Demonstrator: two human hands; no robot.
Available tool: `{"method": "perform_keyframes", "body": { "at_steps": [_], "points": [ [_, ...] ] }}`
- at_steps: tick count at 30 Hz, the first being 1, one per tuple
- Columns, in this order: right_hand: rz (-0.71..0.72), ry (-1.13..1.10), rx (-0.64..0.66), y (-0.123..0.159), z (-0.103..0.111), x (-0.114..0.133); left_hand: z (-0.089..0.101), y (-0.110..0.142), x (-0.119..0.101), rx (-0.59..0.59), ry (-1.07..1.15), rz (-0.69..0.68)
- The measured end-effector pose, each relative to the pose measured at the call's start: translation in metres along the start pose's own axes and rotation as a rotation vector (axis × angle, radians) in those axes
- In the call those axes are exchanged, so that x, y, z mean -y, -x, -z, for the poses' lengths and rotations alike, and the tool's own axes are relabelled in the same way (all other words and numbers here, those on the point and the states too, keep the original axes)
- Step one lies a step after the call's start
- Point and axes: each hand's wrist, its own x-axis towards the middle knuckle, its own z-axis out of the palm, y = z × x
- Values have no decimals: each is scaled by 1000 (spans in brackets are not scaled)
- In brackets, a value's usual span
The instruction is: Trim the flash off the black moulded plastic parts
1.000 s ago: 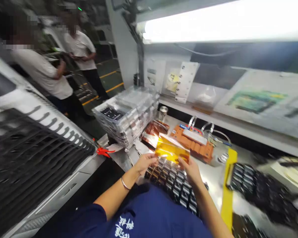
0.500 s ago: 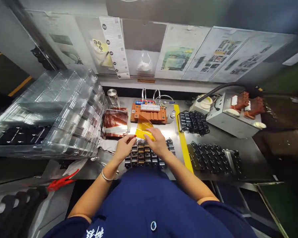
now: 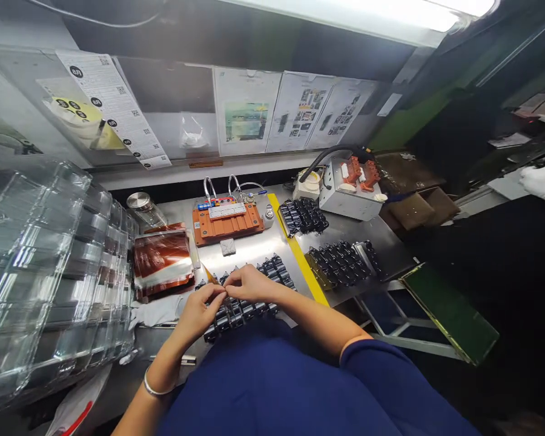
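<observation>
My left hand (image 3: 198,312) and my right hand (image 3: 249,283) meet fingertip to fingertip over a block of black components (image 3: 247,306) at the bench's near edge. Both hands are closed in a pinch, and what they pinch is hidden between the fingers. A thin sliver of yellow film (image 3: 209,275) pokes out just beyond my left fingers. A bracelet sits on my left wrist.
A tall stack of clear plastic trays (image 3: 49,272) fills the left. Brown film packets (image 3: 162,263), an orange fixture (image 3: 227,219) and a jar (image 3: 144,207) lie behind. More black components (image 3: 340,263) sit right of a yellow strip (image 3: 300,254). Another person's gloved hand (image 3: 544,180) is far right.
The view swung right, off the co-workers on the left. The yellow film I held up has come down onto the components and is nearly hidden. My hands have closed together.
</observation>
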Motion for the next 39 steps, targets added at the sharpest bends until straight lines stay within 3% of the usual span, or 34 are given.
{"method": "perform_keyframes", "body": {
  "at_steps": [5,7,9,12,14,17,20,23,27,29,31,34,36,39],
  "points": [
    [-30,-157,29,-1,6,-7,-6,1,-3,3,54,40],
    [-115,-271,3,-2,11,-15,-7,0,0,-39,122,134],
    [-210,-402,-146,-3,20,-27,-1,-4,8,-165,247,310],
    [-279,-501,-473,-3,41,-49,23,-18,33,-461,387,545],
    [-285,-504,-607,-2,57,-64,47,-30,56,-614,371,628],
    [-279,-495,-715,1,78,-81,78,-45,88,-745,270,746],
    [-245,-479,-787,7,91,-95,93,-55,111,-791,100,860],
    [-223,-416,-735,11,98,-108,94,-58,120,-749,-130,943],
    [-185,-226,-662,13,103,-126,87,-65,115,-673,-465,970],
    [-128,-118,-651,14,107,-136,81,-80,107,-643,-632,935],
    [-48,-31,-653,14,111,-144,69,-110,96,-561,-835,793],
    [57,92,-661,12,118,-153,30,-179,74,-252,-1016,399],
    [101,165,-662,8,123,-156,-10,-232,58,67,-1019,110],
    [158,230,-656,3,130,-157,-79,-311,37,281,-961,-108]
  ]
}}
